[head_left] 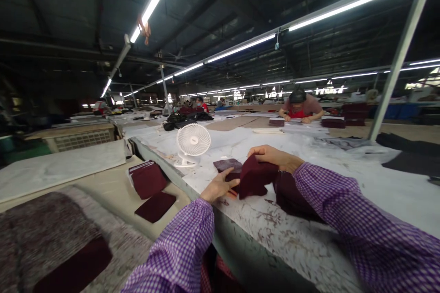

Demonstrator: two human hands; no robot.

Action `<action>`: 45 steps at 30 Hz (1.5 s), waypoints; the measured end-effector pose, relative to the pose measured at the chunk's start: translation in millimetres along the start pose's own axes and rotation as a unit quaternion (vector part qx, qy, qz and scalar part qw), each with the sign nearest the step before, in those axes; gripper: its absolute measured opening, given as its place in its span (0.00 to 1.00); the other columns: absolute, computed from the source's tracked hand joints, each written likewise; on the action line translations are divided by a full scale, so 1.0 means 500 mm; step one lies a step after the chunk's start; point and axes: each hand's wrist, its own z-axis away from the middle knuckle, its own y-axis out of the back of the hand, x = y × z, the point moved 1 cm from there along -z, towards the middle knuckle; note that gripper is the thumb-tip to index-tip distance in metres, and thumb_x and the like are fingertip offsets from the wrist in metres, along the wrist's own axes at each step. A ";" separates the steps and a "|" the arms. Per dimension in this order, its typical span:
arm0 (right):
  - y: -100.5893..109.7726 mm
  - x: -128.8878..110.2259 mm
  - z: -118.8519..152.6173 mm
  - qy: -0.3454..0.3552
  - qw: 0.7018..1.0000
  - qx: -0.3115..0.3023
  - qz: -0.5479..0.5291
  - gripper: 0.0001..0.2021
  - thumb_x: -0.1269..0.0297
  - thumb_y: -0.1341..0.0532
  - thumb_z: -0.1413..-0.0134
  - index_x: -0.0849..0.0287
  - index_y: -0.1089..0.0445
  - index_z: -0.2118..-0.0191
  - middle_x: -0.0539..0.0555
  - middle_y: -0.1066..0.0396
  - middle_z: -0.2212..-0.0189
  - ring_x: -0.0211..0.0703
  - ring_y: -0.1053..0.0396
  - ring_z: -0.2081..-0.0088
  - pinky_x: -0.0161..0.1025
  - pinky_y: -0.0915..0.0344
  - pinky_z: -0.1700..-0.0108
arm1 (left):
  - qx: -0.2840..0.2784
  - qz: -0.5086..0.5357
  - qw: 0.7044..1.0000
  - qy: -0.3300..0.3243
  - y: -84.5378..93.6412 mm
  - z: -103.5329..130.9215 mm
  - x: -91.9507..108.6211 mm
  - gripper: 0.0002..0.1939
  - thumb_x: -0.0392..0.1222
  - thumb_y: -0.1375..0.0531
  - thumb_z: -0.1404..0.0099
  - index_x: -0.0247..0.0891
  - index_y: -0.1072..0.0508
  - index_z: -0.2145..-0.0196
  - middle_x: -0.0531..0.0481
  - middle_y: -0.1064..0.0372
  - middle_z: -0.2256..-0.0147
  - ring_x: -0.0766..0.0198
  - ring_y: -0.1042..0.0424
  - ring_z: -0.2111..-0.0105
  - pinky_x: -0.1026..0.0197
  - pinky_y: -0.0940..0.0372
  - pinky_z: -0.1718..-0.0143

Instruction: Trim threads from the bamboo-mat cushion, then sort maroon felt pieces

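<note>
A maroon fabric piece (256, 177) hangs upright from my right hand (273, 155), whose fingers are closed on its top edge. My left hand (218, 187) is beside it, thumb and forefinger spread apart, with the fingertips at the near-left side of a small stack of maroon fabric pieces (228, 164). The stack's top looks greyish and mottled, and the held piece hides part of it. Below my left fingertips a small orange object (232, 194) shows in part. More maroon fabric (292, 196) lies under my right forearm.
A white fan (193, 140) stands on the white-covered table (261, 229). To the left, maroon pieces (148, 179) are stacked on a lower beige surface, with a single piece (156, 206) beside them. Across the table a person (300, 105) leans over fabric. A metal post (400, 55) rises at right.
</note>
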 end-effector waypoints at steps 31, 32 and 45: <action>-0.097 0.034 0.115 -0.111 0.985 -0.111 0.077 0.10 0.66 0.36 0.56 0.62 0.33 0.66 0.47 0.34 0.76 0.32 0.39 0.77 0.31 0.42 0.75 | -0.147 0.028 0.987 -0.052 0.006 0.129 -0.005 0.12 0.44 0.35 0.46 0.36 0.26 0.65 0.51 0.29 0.70 0.68 0.33 0.70 0.67 0.41 0.68; -0.098 0.031 0.116 -0.115 0.984 -0.113 0.079 0.09 0.66 0.37 0.56 0.63 0.33 0.66 0.47 0.34 0.76 0.32 0.39 0.77 0.31 0.42 0.75 | -0.168 0.046 0.984 -0.046 0.018 0.132 0.001 0.18 0.47 0.34 0.47 0.36 0.26 0.60 0.48 0.27 0.65 0.65 0.31 0.66 0.65 0.39 0.65; -0.099 0.011 0.132 -0.089 0.964 -0.216 -0.128 0.20 0.67 0.32 0.58 0.64 0.35 0.58 0.51 0.29 0.66 0.35 0.31 0.68 0.34 0.35 0.64 | -0.201 0.052 0.978 0.031 -0.009 0.121 0.065 0.33 0.66 0.47 0.42 0.28 0.26 0.63 0.44 0.28 0.72 0.65 0.31 0.74 0.63 0.38 0.71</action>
